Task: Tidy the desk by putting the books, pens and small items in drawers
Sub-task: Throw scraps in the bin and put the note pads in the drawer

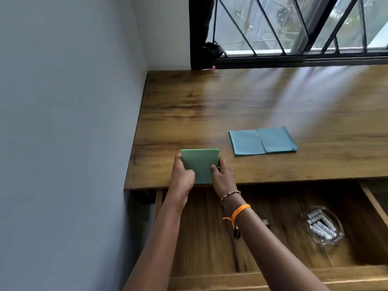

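Observation:
A green pad or thin book (200, 163) lies at the front left of the wooden desk (231, 106). My left hand (182, 177) grips its left edge and my right hand (223, 175) grips its right edge, thumbs on top. A stack of blue paper (262, 140) lies flat on the desk to the right of it. Below the desk edge a wooden drawer (210, 238) stands pulled out under my forearms. In it sits a clear round dish (322, 227) with several white pens or markers, and a small dark item (236, 233) shows beside my right wrist.
A grey wall (63, 122) runs close along the left side of the desk. A barred window (294, 28) stands at the back. The drawer's front rail (273, 278) crosses the bottom of the view, and a second drawer's corner (375, 202) shows at the right.

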